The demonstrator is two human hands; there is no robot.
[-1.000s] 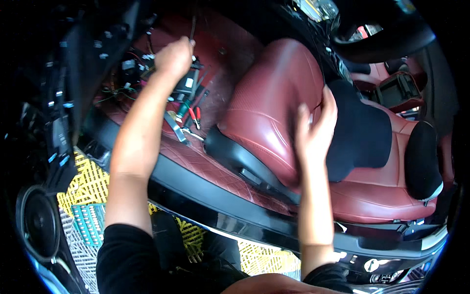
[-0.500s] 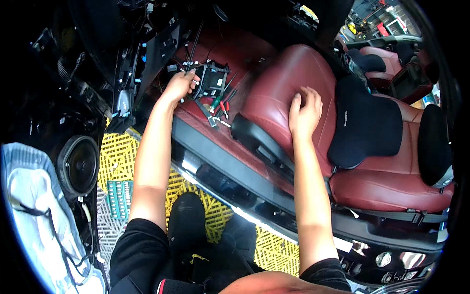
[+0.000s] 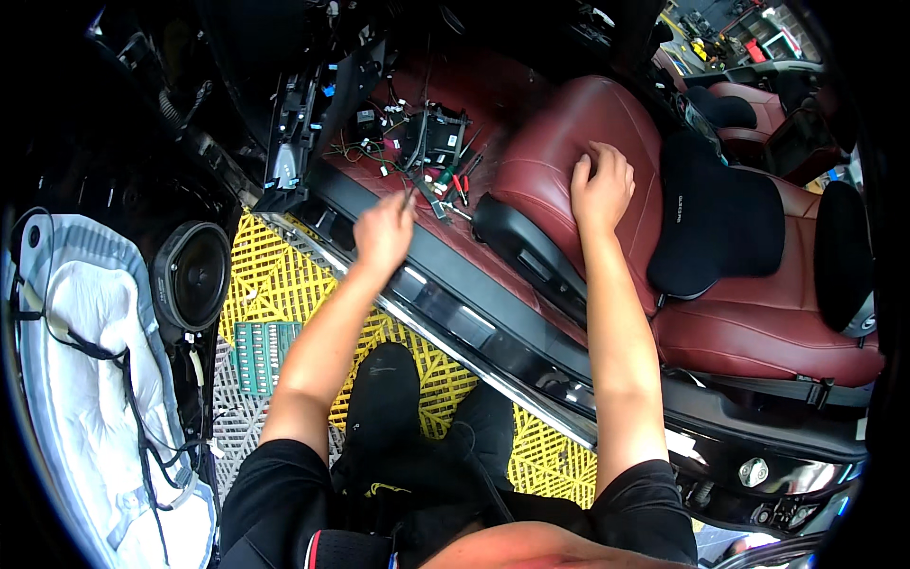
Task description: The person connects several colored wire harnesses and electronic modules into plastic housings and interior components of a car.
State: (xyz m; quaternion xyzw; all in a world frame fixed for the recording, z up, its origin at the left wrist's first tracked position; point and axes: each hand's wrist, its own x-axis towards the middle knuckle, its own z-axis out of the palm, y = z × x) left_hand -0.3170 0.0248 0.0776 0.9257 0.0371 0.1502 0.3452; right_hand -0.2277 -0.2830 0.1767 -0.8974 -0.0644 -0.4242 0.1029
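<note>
My left hand (image 3: 384,232) is closed above the door sill, fingers pinched on thin dark strips that stick up from it; their exact kind is unclear. Just beyond it, on the red floor covering, lie a black module (image 3: 443,138), coloured wires with white connectors (image 3: 384,171), red-handled pliers (image 3: 462,188) and a green-handled tool (image 3: 444,176). My right hand (image 3: 604,185) lies against the red leather seat (image 3: 550,142), its fingers slightly bent and apart, holding nothing.
At left stands the opened door with a round speaker (image 3: 192,275) and a pale lining (image 3: 100,313). A green bit case (image 3: 265,356) rests on the yellow and grey floor grating (image 3: 284,266). The door sill (image 3: 455,303) runs between me and the seat. A black cushion (image 3: 720,228) lies on the seat.
My left hand has drawn back from the module and wires toward me, over the sill, with the thin dark strips. My right hand stays on the seat. The whole view has shifted slightly.
</note>
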